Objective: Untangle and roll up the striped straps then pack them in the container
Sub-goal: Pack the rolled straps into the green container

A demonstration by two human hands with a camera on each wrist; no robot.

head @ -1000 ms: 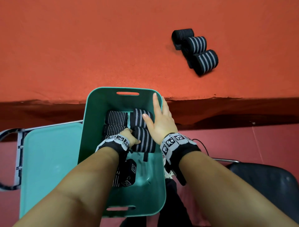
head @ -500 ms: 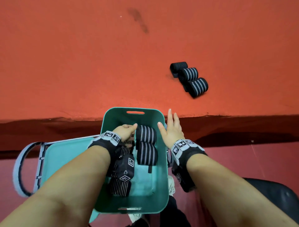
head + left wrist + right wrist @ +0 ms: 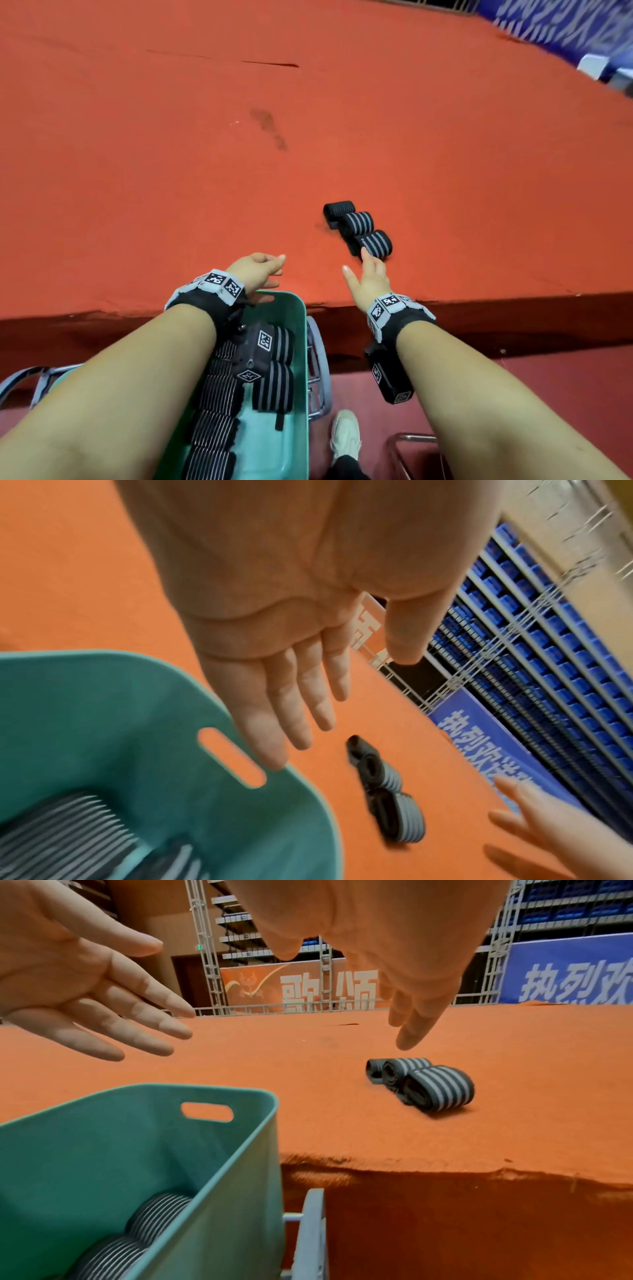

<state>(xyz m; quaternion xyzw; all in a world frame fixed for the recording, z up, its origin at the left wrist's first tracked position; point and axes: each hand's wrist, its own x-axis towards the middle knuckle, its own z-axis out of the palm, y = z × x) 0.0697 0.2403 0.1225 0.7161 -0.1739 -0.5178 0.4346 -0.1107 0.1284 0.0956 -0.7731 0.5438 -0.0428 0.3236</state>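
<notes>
Packing is underway — both hands, the left hand [image 3: 256, 270] and right hand [image 3: 370, 279], are reaching empty, fingers spread, toward three rolled striped straps [image 3: 358, 228] lying on the orange worktop [image 3: 171, 154]; next, gripping one for the teal container [image 3: 297, 329].

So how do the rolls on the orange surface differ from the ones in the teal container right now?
The three rolls on the orange surface lie in a touching row out in the open, still to be packed; the rolls in the teal container sit side by side between its walls. The right hand reaches toward the outside rolls; no hand is near the packed ones. Both sets are dark with pale stripes and rolled up.
</notes>
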